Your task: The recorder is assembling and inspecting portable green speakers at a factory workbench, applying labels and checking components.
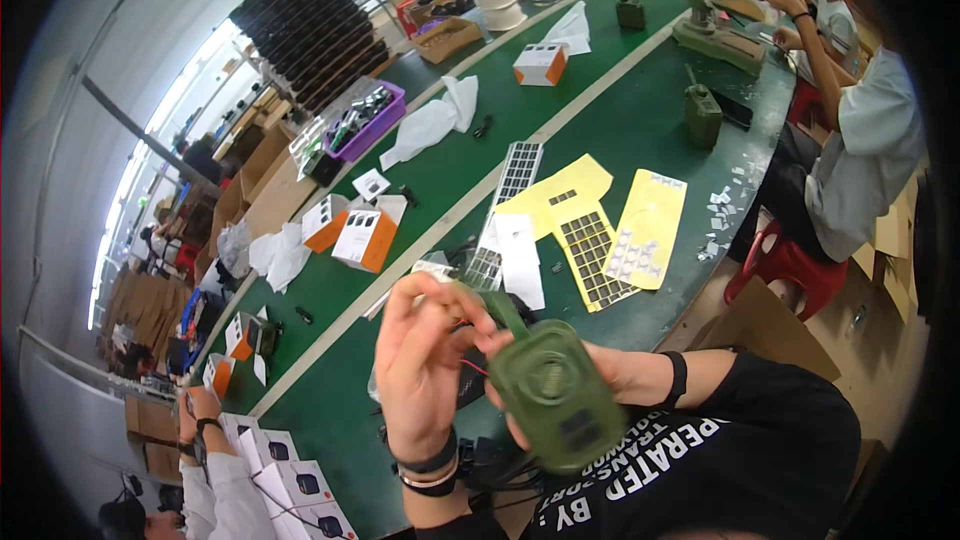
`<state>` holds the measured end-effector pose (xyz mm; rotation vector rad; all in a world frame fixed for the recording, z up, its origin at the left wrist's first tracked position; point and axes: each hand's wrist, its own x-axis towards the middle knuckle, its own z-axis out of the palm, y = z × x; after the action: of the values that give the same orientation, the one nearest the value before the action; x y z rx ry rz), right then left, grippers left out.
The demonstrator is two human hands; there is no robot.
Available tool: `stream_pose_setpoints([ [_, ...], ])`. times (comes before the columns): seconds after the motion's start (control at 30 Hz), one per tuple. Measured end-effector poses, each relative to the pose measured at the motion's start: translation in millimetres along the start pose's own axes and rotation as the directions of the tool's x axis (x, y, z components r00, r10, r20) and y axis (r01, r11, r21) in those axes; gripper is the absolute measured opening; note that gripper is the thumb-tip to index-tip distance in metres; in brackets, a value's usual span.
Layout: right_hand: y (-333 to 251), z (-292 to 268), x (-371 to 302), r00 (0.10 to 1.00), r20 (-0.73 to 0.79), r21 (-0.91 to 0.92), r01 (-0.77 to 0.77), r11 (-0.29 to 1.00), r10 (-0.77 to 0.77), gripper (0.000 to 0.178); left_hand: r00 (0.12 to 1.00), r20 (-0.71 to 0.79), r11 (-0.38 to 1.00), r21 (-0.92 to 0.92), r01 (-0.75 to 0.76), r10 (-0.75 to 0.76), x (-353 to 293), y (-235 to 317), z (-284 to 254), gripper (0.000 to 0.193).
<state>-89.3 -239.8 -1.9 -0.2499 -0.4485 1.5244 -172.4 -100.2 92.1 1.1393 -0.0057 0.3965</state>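
Observation:
An olive-green box-shaped device point(555, 395) with rounded corners, a round ribbed front and a green stub at its top hangs close before my body. My right hand point(612, 372) wraps round it from behind, its fingers partly hidden by the casing. Beside the device's top, the fingers of my left hand point(425, 350) are drawn together in a pinch. Whatever they hold is too small and blurred to name; a thin red wire point(472, 366) shows just below them. Beyond my hands lie yellow sticker sheets point(662, 202) and a dark-celled label strip point(520, 168).
A similar green device point(703, 118) stands by a phone point(733, 108) and a bench press point(718, 40). Orange-white boxes point(366, 238) and a purple bin point(368, 122) line the left. Co-workers sit at right and lower left; a red stool point(790, 275) stands near the table edge.

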Motion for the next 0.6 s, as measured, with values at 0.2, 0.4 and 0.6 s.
stream_pose_setpoints([
  [0.2,-9.8,21.7,1.6,0.777,-0.107,-0.475,0.508,0.718,-0.62,0.067,0.844,-0.083,0.65,0.679,-0.342,0.531,-38.1,-38.1,30.2,0.075],
  [0.4,7.5,26.4,4.8,0.713,-0.183,-0.495,0.528,0.69,-0.677,0.074,0.737,-0.103,0.452,0.843,-0.293,0.669,-38.5,-70.8,28.2,0.073],
  [0.6,1.4,32.7,-0.7,0.742,-0.111,-0.503,0.531,0.681,-0.661,0.064,0.664,-0.196,0.494,0.818,-0.294,0.721,-37.6,-61.7,28.8,0.069],
])
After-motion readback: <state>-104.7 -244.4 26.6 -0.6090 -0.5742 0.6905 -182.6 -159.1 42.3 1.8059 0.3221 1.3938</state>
